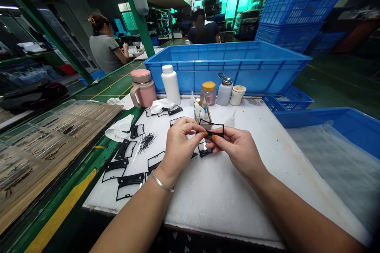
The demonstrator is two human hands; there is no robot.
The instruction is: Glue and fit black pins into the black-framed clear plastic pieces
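Both my hands hold one thin black rectangular frame piece above the white foam mat. My left hand pinches its left end with closed fingers; a silver bangle circles that wrist. My right hand grips the frame's right and lower side, fingers closed. Several similar black frame pieces lie spread on the mat to the left. A small heap of thin black pins lies among them. Another frame piece lies under my hands.
Behind the mat stand a pink mug, a white bottle, a yellow-lidded jar, a pump dispenser and a small tub. Large blue crates sit behind and right. Clear trays lie left. Two people work beyond.
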